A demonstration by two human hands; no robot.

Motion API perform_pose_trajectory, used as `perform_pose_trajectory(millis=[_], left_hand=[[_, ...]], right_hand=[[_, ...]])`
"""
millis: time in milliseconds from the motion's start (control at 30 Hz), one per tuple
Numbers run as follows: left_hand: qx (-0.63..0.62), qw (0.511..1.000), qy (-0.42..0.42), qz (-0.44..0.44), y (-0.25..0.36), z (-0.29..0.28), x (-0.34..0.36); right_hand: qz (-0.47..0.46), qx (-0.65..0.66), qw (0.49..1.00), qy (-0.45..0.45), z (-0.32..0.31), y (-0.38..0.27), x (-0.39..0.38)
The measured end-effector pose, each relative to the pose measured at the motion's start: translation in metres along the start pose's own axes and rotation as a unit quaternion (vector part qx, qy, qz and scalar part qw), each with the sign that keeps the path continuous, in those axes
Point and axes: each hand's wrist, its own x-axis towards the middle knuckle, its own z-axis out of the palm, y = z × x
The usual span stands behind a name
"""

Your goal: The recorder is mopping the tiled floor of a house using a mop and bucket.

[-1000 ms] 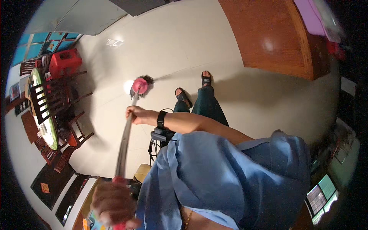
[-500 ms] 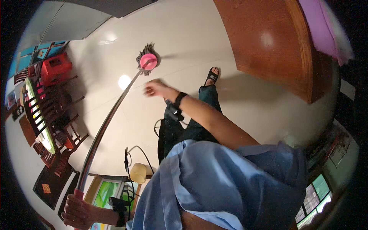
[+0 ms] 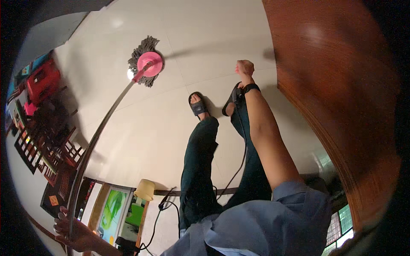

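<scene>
A mop point(image 3: 101, 127) with a long metal handle, a pink disc and grey strands stands slanted, its head on the floor ahead and to the left. At the lower left, my left hand point(image 3: 76, 232) is loosely round the upper handle, with its fingers partly spread. My right hand point(image 3: 245, 68) hangs out ahead over the floor, fingers curled in, with nothing visible in it. It is apart from the mop and above my right foot. Both wrists wear black straps with small devices and cables.
A large brown wooden cabinet point(image 3: 329, 77) stands close on the right. Dark wooden chairs point(image 3: 47, 149) and a red plastic stool point(image 3: 42, 83) are at the left. My sandalled feet are on the pale tiled floor point(image 3: 141, 132). A cream lampshade-like object point(image 3: 145, 190) shows at lower left.
My right hand has swung right, away from the mop handle. My left hand's grip has loosened, and its fingers have spread. The mop head appears farther left. Both feet now show.
</scene>
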Motion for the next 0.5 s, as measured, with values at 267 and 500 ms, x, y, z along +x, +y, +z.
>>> perform_pose_trajectory(millis=[267, 500], left_hand=[[0.116, 0.941, 0.267, 0.169, -0.094, 0.138, -0.022], [0.048, 0.993, 0.045, 0.094, -0.069, 0.061, -0.006]], right_hand=[[-0.229, -0.139, 0.949, 0.166, 0.022, 0.034, 0.080], [-0.267, -0.145, 0.943, 0.138, 0.007, 0.029, 0.086]])
